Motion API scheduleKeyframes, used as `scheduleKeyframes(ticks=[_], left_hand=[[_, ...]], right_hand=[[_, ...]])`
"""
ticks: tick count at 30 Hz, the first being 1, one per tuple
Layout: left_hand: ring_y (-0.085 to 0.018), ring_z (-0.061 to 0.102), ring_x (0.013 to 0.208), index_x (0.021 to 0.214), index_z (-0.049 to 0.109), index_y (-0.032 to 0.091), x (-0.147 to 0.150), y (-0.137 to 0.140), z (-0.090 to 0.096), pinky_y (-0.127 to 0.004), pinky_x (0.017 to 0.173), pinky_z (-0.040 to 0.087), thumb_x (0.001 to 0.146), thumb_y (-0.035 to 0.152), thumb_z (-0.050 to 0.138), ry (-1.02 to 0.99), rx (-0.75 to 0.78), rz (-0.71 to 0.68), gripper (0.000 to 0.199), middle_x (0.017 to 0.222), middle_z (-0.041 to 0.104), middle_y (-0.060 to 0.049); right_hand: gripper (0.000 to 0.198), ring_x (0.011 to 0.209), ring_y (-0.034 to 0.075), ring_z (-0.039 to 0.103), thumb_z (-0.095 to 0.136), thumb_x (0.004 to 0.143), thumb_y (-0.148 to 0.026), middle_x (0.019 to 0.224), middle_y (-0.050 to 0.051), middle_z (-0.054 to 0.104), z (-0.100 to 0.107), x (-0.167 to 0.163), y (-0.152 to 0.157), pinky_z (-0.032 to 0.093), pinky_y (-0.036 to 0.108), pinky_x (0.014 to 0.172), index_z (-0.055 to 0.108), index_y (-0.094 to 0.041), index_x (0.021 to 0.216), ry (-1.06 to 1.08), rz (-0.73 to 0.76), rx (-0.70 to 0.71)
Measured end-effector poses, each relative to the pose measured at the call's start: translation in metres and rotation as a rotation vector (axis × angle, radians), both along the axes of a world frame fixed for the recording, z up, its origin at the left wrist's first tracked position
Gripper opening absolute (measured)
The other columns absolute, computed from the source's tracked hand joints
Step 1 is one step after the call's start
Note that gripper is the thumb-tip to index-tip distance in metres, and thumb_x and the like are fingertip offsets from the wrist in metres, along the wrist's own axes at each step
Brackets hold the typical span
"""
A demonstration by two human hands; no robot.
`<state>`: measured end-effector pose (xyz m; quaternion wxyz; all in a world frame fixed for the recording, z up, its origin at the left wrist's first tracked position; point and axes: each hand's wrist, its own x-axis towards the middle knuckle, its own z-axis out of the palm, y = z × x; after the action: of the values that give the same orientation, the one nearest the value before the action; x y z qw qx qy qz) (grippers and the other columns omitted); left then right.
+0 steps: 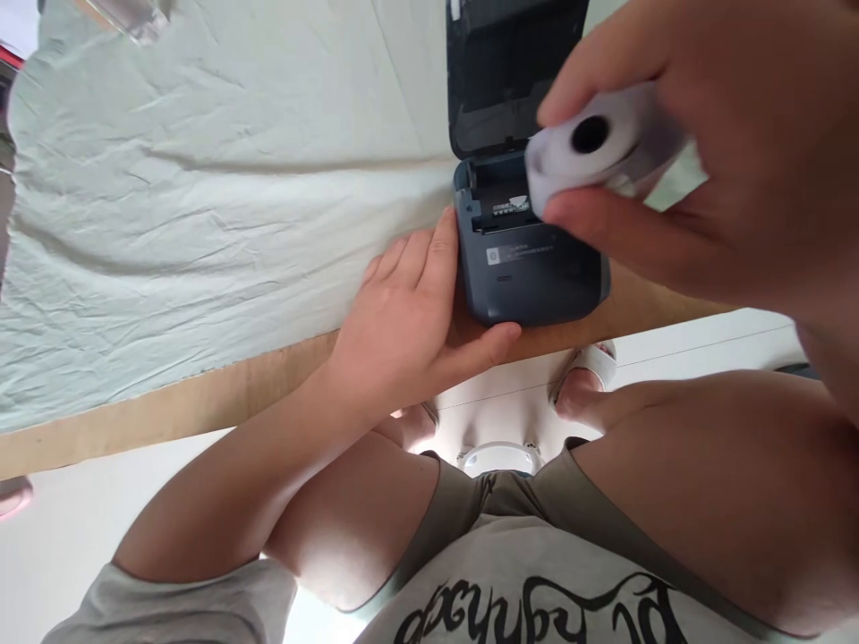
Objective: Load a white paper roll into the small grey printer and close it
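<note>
Pinching the white roll (556,165) btwn thumb & fingers, your R hand (731,170) has it over the R part of the open dark device (537,291), prob gripped by its rim so the 1 dark hole in its end is unobstructed. Can't tell if roll & device touch, b/c the roll's blurred. Your L hand (406,304) isn't clenched on anything: it's spread out, index finger against the device's L side, thumb along its near edge, prob to stop it sliding. The device sits by the near edge of the table (167,413), likely for easy reach w/ 2 hands. Its lid (514,98) is tipped back away from you, so the bay (489,183) is exposed. In the bay you've got 1 small white patch (519,203) & some tiny print; its R end is hidden behind the roll, contents unknown. A pale green cloth (234,197) covers the table to the L, w/ a clear item (138,20) at the far L, contents unclear.
</note>
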<state>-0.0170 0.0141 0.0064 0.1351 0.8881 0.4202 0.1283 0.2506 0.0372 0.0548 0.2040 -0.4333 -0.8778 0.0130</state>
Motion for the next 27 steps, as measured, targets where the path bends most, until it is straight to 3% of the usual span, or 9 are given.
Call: scheduleKeyframes(ticks=[4,6,9,13,17,21,27], left_hand=[[-0.043,0.056,0.147,0.166,0.031,0.001,-0.001,0.000,0.000,-0.055,0.121,0.046,0.101,0.077,0.045,0.016,-0.001,0.004,0.101,0.158,0.056,-0.029],[-0.044,0.055,0.147,0.166,0.029,0.000,-0.001,0.000,0.001,-0.057,0.121,0.046,0.101,0.077,0.046,0.017,-0.003,-0.001,0.102,0.158,0.056,-0.030],[-0.044,0.054,0.148,0.164,0.029,-0.006,-0.001,0.000,0.002,-0.058,0.122,0.045,0.103,0.073,0.046,0.023,-0.002,-0.008,0.101,0.158,0.054,-0.032],[-0.044,0.054,0.147,0.164,0.029,-0.005,-0.001,-0.001,0.005,-0.059,0.121,0.046,0.103,0.070,0.047,0.036,-0.023,-0.007,0.099,0.157,0.056,-0.032],[-0.044,0.055,0.146,0.165,0.026,-0.006,0.000,0.000,0.005,-0.058,0.121,0.046,0.103,0.070,0.047,0.034,-0.021,-0.014,0.101,0.155,0.057,-0.032],[-0.043,0.055,0.146,0.166,0.028,-0.001,0.000,0.000,0.004,-0.057,0.121,0.046,0.102,0.072,0.047,0.023,-0.029,-0.005,0.099,0.157,0.057,-0.029],[-0.044,0.055,0.147,0.166,0.029,-0.004,-0.001,0.001,0.002,-0.056,0.124,0.044,0.101,0.081,0.044,-0.002,-0.029,-0.006,0.108,0.156,0.056,-0.031]], right_hand=[[0.054,0.123,0.006,0.057,0.029,0.100,-0.047,0.134,-0.005,0.056,-0.001,-0.015,0.001,0.047,0.019,0.105,0.064,-0.025,0.135,-0.058,0.004,0.052],[0.059,0.121,0.006,0.058,0.026,0.100,-0.046,0.138,-0.003,0.056,-0.002,-0.018,0.004,0.048,0.021,0.101,0.057,-0.025,0.147,-0.064,0.015,0.009],[0.070,0.114,0.006,0.059,0.030,0.097,-0.055,0.133,-0.002,0.058,-0.001,-0.022,0.011,0.047,0.024,0.100,0.048,-0.020,0.154,-0.056,-0.032,-0.023],[0.064,0.114,0.006,0.056,0.026,0.093,-0.048,0.125,-0.006,0.060,0.003,-0.025,0.017,0.041,0.028,0.104,0.060,-0.013,0.135,-0.067,-0.064,-0.052],[0.061,0.116,0.005,0.054,0.018,0.095,-0.041,0.125,-0.008,0.060,0.002,-0.023,0.017,0.042,0.029,0.102,0.066,-0.020,0.125,-0.096,-0.066,-0.052],[0.051,0.106,0.004,0.050,0.026,0.096,-0.040,0.117,-0.005,0.059,0.000,-0.022,0.016,0.041,0.029,0.098,0.066,-0.021,0.121,-0.068,-0.070,-0.067],[0.056,0.108,0.004,0.049,0.026,0.095,-0.051,0.119,-0.005,0.060,-0.002,-0.024,0.020,0.040,0.030,0.101,0.064,-0.017,0.121,-0.026,-0.069,-0.102]])
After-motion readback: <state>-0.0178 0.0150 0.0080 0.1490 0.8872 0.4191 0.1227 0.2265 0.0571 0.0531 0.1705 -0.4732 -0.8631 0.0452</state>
